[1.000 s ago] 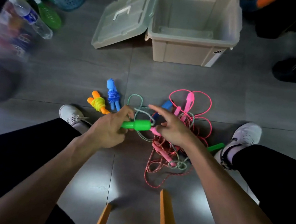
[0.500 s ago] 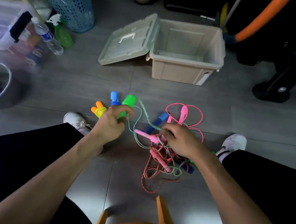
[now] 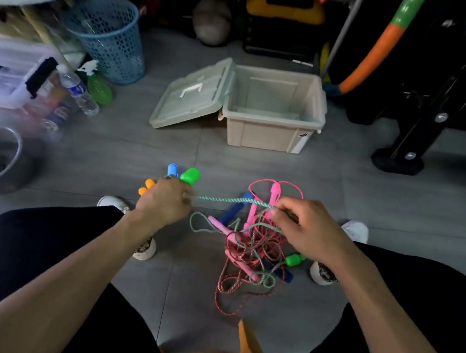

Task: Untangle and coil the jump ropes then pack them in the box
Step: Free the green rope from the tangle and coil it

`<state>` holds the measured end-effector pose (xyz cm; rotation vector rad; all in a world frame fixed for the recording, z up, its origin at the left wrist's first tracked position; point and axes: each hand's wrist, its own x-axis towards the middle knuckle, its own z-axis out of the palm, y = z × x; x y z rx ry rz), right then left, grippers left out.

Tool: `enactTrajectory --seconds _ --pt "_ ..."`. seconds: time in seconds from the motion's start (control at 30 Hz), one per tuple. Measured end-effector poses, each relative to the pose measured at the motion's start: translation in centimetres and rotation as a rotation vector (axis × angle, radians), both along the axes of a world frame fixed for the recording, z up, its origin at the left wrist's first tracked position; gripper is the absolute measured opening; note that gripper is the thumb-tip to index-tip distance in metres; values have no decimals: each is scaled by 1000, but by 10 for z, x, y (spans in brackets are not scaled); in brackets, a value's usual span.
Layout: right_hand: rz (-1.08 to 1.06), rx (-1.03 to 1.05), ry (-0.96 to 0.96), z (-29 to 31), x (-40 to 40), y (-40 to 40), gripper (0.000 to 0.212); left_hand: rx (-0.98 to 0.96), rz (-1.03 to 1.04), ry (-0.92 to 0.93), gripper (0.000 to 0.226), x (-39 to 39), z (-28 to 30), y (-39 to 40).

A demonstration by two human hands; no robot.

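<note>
The left hand (image 3: 163, 201) grips the green handle (image 3: 190, 175), whose top protrudes above the curled fingers. A teal cord (image 3: 230, 200) runs taut from this hand to the right hand (image 3: 304, 230), whose fingertips pinch it. The cord section spans directly above the tangled ropes (image 3: 249, 246), which lie on the floor between the shoes, nearer the person than the open box (image 3: 272, 113). Blue (image 3: 172, 169) and orange handles (image 3: 146, 187) sit just behind the left hand, also nearer the person than the box. The box lid (image 3: 190, 93) leans against the box's left side.
</note>
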<state>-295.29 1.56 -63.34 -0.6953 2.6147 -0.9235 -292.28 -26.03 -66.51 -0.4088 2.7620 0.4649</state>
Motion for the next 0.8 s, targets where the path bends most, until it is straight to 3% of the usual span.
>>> enactTrajectory --seconds 0.1,0.17,0.23,0.3,0.4,0.5,0.6,0.67,0.73,0.8 --pt "80 -28 -36 8 -4 -12 26 250 -203 140 46 3 21 29" --pt "134 -21 -55 10 -6 -23 25 375 -387 244 37 3 30 46" --pt "133 -40 -72 10 -8 -28 26 306 -437 323 17 3 33 51" --pt "87 -60 -65 8 -11 -24 27 75 -329 356 13 -5 33 42" --pt "-3 -33 -78 6 -17 -6 25 -211 -41 82 19 -23 27 9" --pt "-29 -38 -40 7 -23 2 22 -82 -27 -123 27 -27 21 -9" --pt "28 -49 -75 6 -26 -11 21 218 -323 116 45 -24 24 21" --pt "39 -61 -96 3 -25 -21 21 349 -487 302 27 -22 28 44" --pt "19 -69 -107 1 -24 -24 21 319 -534 368 13 -22 26 52" --pt "-10 -34 -123 2 -26 -18 20 140 -471 344 16 -25 22 48"
